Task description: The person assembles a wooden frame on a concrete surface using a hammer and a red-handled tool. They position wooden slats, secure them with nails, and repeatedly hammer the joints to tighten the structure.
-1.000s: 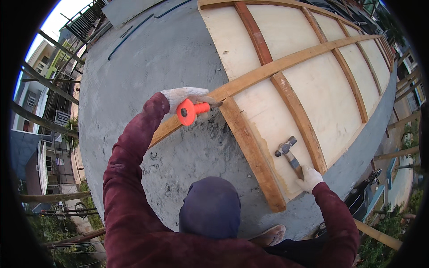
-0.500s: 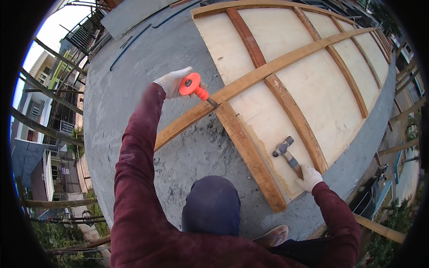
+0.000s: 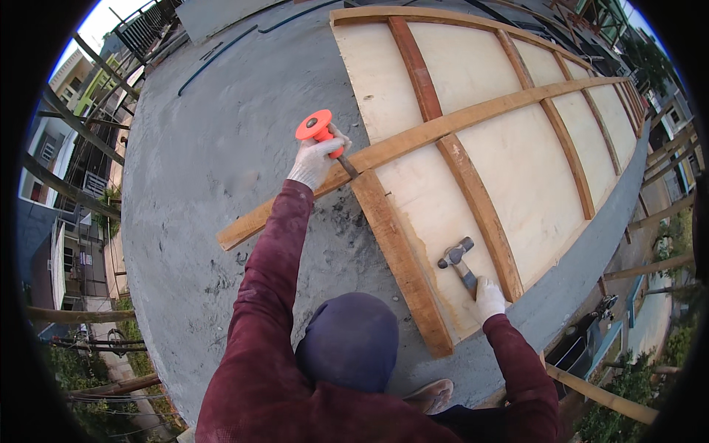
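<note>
My gloved left hand (image 3: 313,160) is closed round the grip of a chisel (image 3: 314,125) with an orange guard. The chisel leans, its steel blade pointing down to where a long wooden batten (image 3: 284,204) meets a shorter batten (image 3: 402,262). Whether the tip bites into the wood I cannot tell. In my gloved right hand (image 3: 490,299) is a hammer (image 3: 465,275), gripped by its handle. The hammer head is over the pale plywood panel (image 3: 421,214), well apart from the chisel. Both battens belong to the frame on this panel.
More battens (image 3: 480,207) cross the panel toward the far right. Rough grey concrete (image 3: 221,162) surrounds it, with blue bars (image 3: 214,63) lying at the far left. Wooden poles (image 3: 74,193) stand beyond the slab's edges. A sandaled foot (image 3: 430,396) is near the panel's near corner.
My left hand has turned and come lower on the chisel, its wrist now nearer me. The guard tilts more upward. My right hand and the hammer appear slightly farther left, while the view has shifted too.
</note>
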Tool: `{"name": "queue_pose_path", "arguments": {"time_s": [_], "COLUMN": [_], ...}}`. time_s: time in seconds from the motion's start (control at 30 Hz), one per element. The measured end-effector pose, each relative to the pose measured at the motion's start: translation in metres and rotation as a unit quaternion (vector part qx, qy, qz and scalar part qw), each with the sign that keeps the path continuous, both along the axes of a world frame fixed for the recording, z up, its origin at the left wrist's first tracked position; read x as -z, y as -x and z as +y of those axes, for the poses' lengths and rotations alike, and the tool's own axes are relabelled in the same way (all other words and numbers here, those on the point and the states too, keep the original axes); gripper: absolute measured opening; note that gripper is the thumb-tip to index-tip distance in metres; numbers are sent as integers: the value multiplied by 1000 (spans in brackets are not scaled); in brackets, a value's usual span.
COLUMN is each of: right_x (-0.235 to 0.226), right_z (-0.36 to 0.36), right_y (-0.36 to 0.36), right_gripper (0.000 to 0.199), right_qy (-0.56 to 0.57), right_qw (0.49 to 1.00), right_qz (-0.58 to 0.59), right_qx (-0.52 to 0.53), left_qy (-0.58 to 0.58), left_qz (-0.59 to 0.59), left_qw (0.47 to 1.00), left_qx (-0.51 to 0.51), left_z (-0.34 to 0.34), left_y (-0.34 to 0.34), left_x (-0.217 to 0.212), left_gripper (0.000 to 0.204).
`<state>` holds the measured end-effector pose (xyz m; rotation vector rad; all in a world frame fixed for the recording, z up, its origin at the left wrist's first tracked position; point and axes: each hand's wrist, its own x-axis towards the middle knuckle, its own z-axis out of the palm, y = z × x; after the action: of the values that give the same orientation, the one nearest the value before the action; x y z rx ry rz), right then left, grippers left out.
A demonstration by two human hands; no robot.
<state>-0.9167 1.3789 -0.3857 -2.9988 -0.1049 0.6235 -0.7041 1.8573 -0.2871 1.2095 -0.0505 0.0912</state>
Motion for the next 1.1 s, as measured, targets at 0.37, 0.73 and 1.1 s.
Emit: {"name": "queue_pose_path", "arguments": {"time_s": [0.37,0.73,1.1], "right_x": [-34,-321,-243], "right_z": [18,179,222], "right_y": [-15,-59,-130], "right_gripper": [27,46,38], "right_qy": [-298,-500,-338], "right_qw": [936,848,920], "right_qz": [16,-175,-143], "right_qx": [186,-36,-138], "left_qy": [-311,-352,-348], "left_qz": [-22,-20,-20], "left_qw": [949,935,930], "left_qx": [40,38,120], "left_z": [-5,-26,-22], "left_y": [33,35,22], "left_x": [-1,-16,-6], "left_gripper": [28,54,58]}}
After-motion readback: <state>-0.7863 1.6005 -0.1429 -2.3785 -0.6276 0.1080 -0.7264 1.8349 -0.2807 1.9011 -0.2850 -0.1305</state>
